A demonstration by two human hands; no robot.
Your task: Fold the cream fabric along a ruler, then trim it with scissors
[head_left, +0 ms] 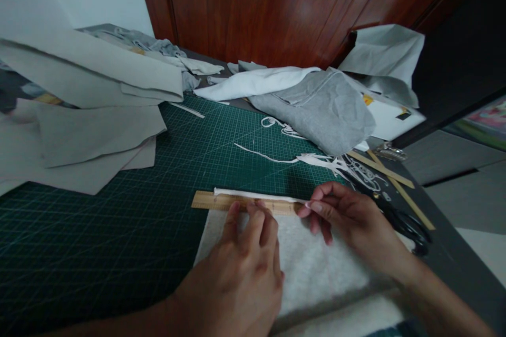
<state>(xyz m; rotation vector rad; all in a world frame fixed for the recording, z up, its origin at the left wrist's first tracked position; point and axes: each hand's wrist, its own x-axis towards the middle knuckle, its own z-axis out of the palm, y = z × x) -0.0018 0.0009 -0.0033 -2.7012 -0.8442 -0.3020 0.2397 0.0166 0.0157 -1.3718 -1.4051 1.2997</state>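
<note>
Faintly marked ruler (203,200), figures unreadable; left fingers (255,225) spread, pressing it; right fingers (331,212) pinching white strip (256,195)

Ruler (219,201): wood in appearance; smooth, low sheen.
Cloth panel (312,258): fabric; matt, soft-looking surface.
Narrow strip (261,195): fabric in appearance; matt.
Cutting mat (118,237): plastic in appearance; mostly matt, printed grid.
Scissors handles (391,213): plastic in appearance; smooth, slight gloss.
Folded grey cloth (324,110): fabric; matt, creased.
Back panel (256,5): grained wood in appearance; polished, glossy.
</note>
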